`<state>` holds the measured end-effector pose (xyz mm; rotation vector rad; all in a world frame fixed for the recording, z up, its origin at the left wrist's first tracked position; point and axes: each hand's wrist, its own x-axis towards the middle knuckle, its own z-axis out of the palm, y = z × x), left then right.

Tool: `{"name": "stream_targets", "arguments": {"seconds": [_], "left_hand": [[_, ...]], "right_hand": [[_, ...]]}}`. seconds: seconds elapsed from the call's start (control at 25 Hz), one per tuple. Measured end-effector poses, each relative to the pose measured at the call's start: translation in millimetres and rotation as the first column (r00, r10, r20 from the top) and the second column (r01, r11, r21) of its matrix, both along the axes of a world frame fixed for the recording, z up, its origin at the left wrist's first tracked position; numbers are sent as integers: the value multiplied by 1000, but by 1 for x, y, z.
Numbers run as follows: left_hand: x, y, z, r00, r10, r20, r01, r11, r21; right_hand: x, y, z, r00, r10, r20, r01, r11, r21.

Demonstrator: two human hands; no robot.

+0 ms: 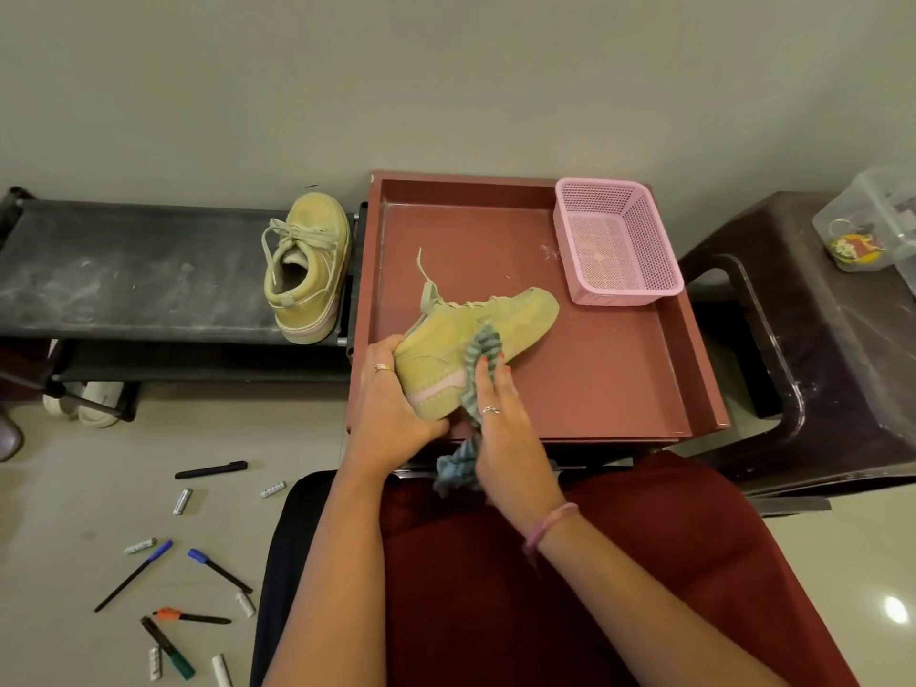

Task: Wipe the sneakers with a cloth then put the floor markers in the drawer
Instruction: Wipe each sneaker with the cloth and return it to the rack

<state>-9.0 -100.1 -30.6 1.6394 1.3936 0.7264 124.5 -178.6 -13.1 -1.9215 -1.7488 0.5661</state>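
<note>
A yellow-green sneaker (515,314) lies on its side in the open maroon drawer (619,379). My left hand (396,409) grips its heel. My right hand (500,428) holds a grey-blue striped cloth (483,347) against the sneaker's side, and the cloth's tail hangs down under my palm. The second sneaker (307,267) stands on the black shoe rack (124,275) to the left. Several markers (210,470) and loose caps lie scattered on the floor at the lower left.
A pink mesh basket (614,240) sits in the drawer's far right corner. A dark plastic stool (818,339) stands to the right with a clear container (877,220) on it. White slippers (89,401) lie under the rack. My lap in red cloth fills the bottom.
</note>
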Motion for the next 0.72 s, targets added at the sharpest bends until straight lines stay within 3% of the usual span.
{"name": "stream_targets", "arguments": {"seconds": [0.12,0.24,0.48,0.64,0.72], "left_hand": [[2,-1,4,1000,-25,7,25,999,30],[4,-1,8,999,-34,-32,36,997,62],[4,-2,8,997,-78,8,77,993,93],[6,-4,9,996,-92,16,89,989,121],[4,-4,8,995,-90,45,84,990,116]], "right_hand": [[32,27,0,988,-56,142,58,998,-11],[40,66,16,970,-165,180,181,980,-77],[-4,48,36,979,158,124,-153,987,-52],[21,80,37,989,33,147,-15,993,-118],[-3,70,43,979,85,184,-74,995,-66]]}}
